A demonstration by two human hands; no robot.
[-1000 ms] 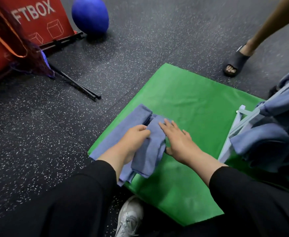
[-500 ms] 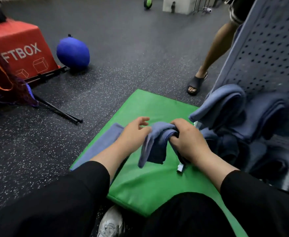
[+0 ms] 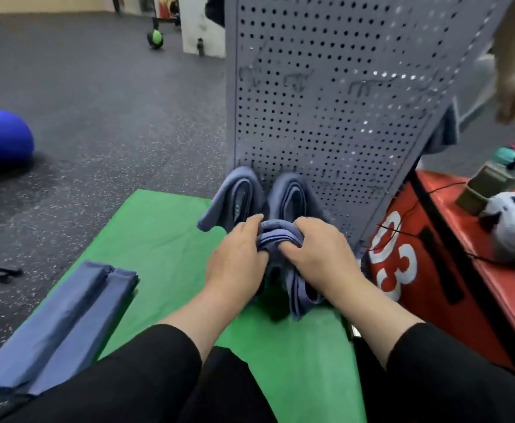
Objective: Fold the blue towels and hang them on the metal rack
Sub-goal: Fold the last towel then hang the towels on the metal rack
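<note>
Gripping a folded blue towel [image 3: 276,236] from both sides, our left hand [image 3: 238,257] and right hand [image 3: 317,254] curl their fingers round its bunched top just in front of the metal rack [image 3: 326,102], while its loose ends hang down toward the green mat [image 3: 164,239]. Right behind our hands, two more blue towels [image 3: 238,196] hang side by side at the foot of the rack's perforated panel. Left of the rack, a long folded towel [image 3: 64,325] lies flat across the mat's near corner. Right of the rack stands a red box [image 3: 433,285] carrying a white device [image 3: 512,221]. Farther left of the rack a blue ball [image 3: 0,138] rests on the speckled floor [image 3: 97,117].
</note>
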